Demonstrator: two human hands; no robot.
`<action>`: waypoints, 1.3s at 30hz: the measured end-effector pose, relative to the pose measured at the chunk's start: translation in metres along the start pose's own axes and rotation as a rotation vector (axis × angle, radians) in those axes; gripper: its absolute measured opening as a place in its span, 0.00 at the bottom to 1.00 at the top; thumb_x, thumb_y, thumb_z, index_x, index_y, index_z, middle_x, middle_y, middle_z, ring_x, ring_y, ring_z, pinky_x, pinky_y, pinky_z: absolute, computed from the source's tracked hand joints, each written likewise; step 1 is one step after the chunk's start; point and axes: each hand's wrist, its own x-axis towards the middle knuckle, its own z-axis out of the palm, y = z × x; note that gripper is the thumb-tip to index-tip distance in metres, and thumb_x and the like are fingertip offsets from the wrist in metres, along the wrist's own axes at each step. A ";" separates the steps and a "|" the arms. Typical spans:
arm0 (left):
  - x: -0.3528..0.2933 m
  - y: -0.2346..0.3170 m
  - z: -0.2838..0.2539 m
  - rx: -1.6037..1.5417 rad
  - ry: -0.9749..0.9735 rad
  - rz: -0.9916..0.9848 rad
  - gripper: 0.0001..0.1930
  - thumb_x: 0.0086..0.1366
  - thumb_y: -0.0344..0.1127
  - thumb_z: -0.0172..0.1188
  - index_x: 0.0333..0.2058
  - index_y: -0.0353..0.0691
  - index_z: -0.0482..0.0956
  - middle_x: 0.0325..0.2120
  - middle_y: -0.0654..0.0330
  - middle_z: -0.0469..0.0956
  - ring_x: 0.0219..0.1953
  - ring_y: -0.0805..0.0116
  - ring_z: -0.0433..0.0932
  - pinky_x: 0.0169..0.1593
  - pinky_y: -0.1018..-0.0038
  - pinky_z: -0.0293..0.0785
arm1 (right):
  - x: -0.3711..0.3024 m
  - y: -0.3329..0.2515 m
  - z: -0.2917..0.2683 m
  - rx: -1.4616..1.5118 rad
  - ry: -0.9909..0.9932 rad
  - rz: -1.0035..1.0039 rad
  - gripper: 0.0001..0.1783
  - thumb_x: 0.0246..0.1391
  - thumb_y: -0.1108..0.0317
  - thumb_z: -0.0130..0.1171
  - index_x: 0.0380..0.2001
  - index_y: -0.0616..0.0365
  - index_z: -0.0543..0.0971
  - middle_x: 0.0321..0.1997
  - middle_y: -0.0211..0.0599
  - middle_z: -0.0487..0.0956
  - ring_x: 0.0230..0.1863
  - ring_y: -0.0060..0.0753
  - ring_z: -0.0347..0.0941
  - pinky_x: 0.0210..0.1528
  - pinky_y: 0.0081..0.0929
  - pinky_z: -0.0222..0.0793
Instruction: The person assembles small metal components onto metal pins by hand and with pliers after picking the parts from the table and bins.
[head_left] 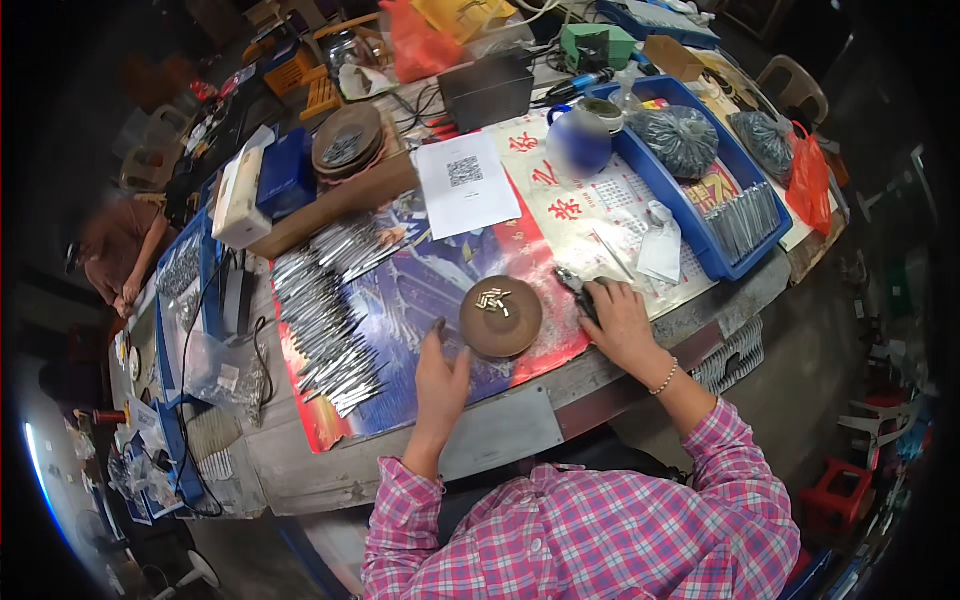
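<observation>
Here, a brown dish [507,337] lies beside the widely spread left hand [441,382]. The right hand [620,322] touches a dark tool [577,290], grip unclear.

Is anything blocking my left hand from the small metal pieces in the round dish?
Only the left rim of the brown round dish stands between the left hand and the small metal pieces; no other object is visible there.

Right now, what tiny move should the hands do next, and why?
Perhaps the left grip should pinch one small metal piece from the brown dish: it's open beside the dish, while the right grip has a dark tool.
</observation>
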 end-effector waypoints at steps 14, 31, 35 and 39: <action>0.036 -0.001 0.018 0.108 -0.048 0.033 0.25 0.53 0.26 0.54 0.52 0.34 0.62 0.40 0.47 0.71 0.39 0.52 0.73 0.42 0.63 0.69 | 0.056 0.063 0.011 -0.029 0.061 0.133 0.12 0.47 0.71 0.52 0.37 0.60 0.70 0.34 0.46 0.70 0.40 0.49 0.68 0.39 0.39 0.67; 0.010 -0.022 0.007 0.075 0.013 0.130 0.26 0.49 0.25 0.51 0.51 0.34 0.62 0.29 0.47 0.72 0.33 0.51 0.73 0.36 0.63 0.69 | 0.007 0.003 0.012 0.010 0.011 0.085 0.25 0.43 0.56 0.60 0.41 0.61 0.70 0.42 0.47 0.69 0.45 0.50 0.65 0.44 0.43 0.63; 0.002 -0.017 -0.002 0.012 -0.008 0.122 0.27 0.51 0.27 0.52 0.52 0.35 0.60 0.34 0.45 0.71 0.35 0.50 0.72 0.39 0.62 0.69 | 0.007 0.000 0.018 -0.046 0.071 0.066 0.23 0.43 0.57 0.59 0.39 0.60 0.70 0.40 0.45 0.69 0.43 0.47 0.65 0.42 0.42 0.62; -0.005 -0.015 -0.013 -0.015 -0.111 0.010 0.28 0.53 0.30 0.54 0.53 0.36 0.58 0.41 0.44 0.69 0.40 0.47 0.72 0.43 0.60 0.69 | 0.006 -0.005 0.026 -0.081 0.140 0.046 0.21 0.44 0.57 0.57 0.38 0.59 0.70 0.40 0.43 0.69 0.43 0.46 0.65 0.42 0.41 0.61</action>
